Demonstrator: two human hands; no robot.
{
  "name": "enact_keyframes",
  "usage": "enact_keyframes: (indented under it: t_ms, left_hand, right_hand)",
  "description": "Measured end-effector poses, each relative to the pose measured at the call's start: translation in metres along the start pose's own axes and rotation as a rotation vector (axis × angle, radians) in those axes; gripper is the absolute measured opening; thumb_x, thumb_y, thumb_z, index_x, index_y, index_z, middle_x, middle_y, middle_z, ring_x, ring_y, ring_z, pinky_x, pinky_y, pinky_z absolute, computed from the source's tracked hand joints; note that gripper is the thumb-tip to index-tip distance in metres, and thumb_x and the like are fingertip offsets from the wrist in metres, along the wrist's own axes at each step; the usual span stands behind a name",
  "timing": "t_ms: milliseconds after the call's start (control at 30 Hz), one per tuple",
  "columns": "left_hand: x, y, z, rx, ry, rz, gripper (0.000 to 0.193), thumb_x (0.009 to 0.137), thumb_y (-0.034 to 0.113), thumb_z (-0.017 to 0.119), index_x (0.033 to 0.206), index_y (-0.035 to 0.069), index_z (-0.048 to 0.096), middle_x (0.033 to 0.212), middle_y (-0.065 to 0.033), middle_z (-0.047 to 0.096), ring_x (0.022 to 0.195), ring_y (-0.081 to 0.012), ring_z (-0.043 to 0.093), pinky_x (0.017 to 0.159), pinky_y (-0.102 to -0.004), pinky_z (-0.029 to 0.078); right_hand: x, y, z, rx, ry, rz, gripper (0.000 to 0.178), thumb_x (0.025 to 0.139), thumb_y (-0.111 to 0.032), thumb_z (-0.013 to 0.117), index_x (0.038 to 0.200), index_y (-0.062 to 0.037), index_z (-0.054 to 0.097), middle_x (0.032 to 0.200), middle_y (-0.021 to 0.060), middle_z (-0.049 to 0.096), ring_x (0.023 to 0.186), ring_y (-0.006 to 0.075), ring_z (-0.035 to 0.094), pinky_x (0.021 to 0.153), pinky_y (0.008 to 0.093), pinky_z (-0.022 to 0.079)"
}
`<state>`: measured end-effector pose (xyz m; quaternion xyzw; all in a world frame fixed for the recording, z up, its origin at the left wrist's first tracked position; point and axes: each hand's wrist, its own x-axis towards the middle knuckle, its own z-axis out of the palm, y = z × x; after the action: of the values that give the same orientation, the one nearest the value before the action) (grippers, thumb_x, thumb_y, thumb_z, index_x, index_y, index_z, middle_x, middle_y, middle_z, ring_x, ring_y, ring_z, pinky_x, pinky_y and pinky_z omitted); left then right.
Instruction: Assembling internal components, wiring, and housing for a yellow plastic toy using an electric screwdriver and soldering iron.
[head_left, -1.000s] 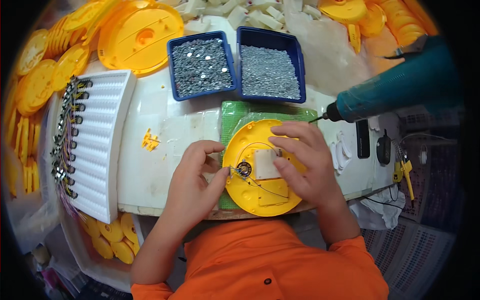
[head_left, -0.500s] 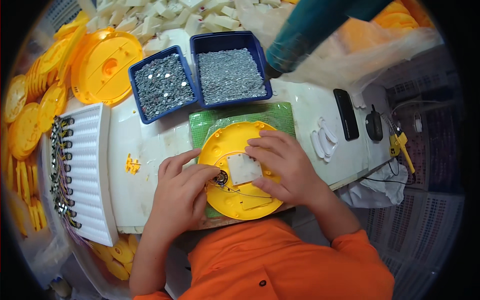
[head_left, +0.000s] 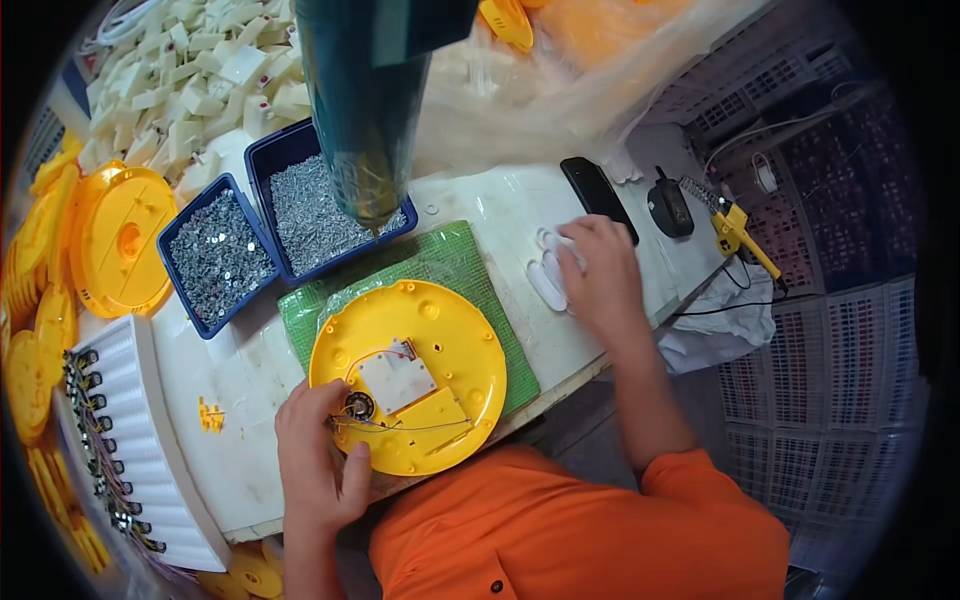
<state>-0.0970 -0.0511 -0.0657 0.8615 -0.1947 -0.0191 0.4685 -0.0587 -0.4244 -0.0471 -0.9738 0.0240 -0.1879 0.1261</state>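
A round yellow plastic shell (head_left: 465,350) lies hollow side up on a green mat (head_left: 455,265). Inside it sit a white square box (head_left: 397,381), a small round black part (head_left: 359,405) and thin wires. My left hand (head_left: 312,455) rests at the shell's left rim, its index finger beside the black part and its thumb spread away. Off to the right, my right hand (head_left: 608,280) has its thumb and fingers closed around one of the white curved plastic pieces (head_left: 545,283). Its grip partly covers that group.
A teal power screwdriver (head_left: 365,130) hangs over a blue bin of screws (head_left: 305,205). Beside it stands a smaller blue bin of metal bits (head_left: 222,250). A white ribbed tray (head_left: 150,440) is at left. A black phone (head_left: 598,195) and a yellow soldering iron (head_left: 740,235) lie right.
My right hand has left the shell and moved right to the white pieces. My left thumb has spread apart from its fingers. The whole view has turned and shifted.
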Motion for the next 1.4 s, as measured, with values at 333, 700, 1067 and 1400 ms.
enact_keyframes:
  t_ms: [333, 700, 1067, 1400]
  left_hand:
    - [-0.007, -0.010, 0.018, 0.062, 0.091, 0.067, 0.067, 0.076, 0.019, 0.076, 0.136, 0.001, 0.053, 0.127, -0.0194, 0.060, 0.122, -0.0432, 0.053, 0.108, -0.0520, 0.039]
    - [-0.004, -0.011, 0.015, 0.070, 0.090, 0.114, 0.067, 0.078, 0.022, 0.078, 0.137, 0.003, 0.052, 0.126, -0.0164, 0.061, 0.121, -0.0410, 0.055, 0.106, -0.0517, 0.039]
    - [-0.002, -0.010, 0.014, 0.065, 0.100, 0.124, 0.067, 0.078, 0.023, 0.080, 0.137, 0.005, 0.053, 0.126, -0.0149, 0.063, 0.124, -0.0416, 0.054, 0.106, -0.0516, 0.040]
    - [-0.002, -0.010, 0.013, 0.062, 0.099, 0.113, 0.067, 0.078, 0.025, 0.079, 0.137, 0.005, 0.054, 0.124, -0.0146, 0.064, 0.123, -0.0421, 0.055, 0.105, -0.0513, 0.041]
  right_hand:
    - [0.010, 0.014, 0.004, 0.004, 0.058, 0.085, 0.016, 0.097, -0.009, 0.063, 0.106, 0.0025, 0.071, 0.101, 0.0128, 0.072, 0.093, 0.0296, 0.068, 0.085, 0.0368, 0.053]
    - [0.053, -0.086, 0.035, 0.728, -0.189, -0.215, 0.015, 0.093, -0.002, 0.063, 0.106, -0.0012, 0.071, 0.094, 0.0044, 0.073, 0.085, 0.0116, 0.067, 0.076, 0.0295, 0.052]
    - [0.058, -0.123, 0.065, 0.458, -0.270, -0.683, 0.021, 0.087, -0.008, 0.071, 0.107, -0.0081, 0.076, 0.096, 0.0086, 0.076, 0.087, 0.0278, 0.072, 0.076, 0.0403, 0.055]
    - [0.054, -0.110, 0.052, 0.454, -0.291, -0.561, 0.021, 0.092, -0.012, 0.069, 0.112, -0.0057, 0.075, 0.100, 0.0120, 0.076, 0.091, 0.0325, 0.072, 0.083, 0.0410, 0.057]
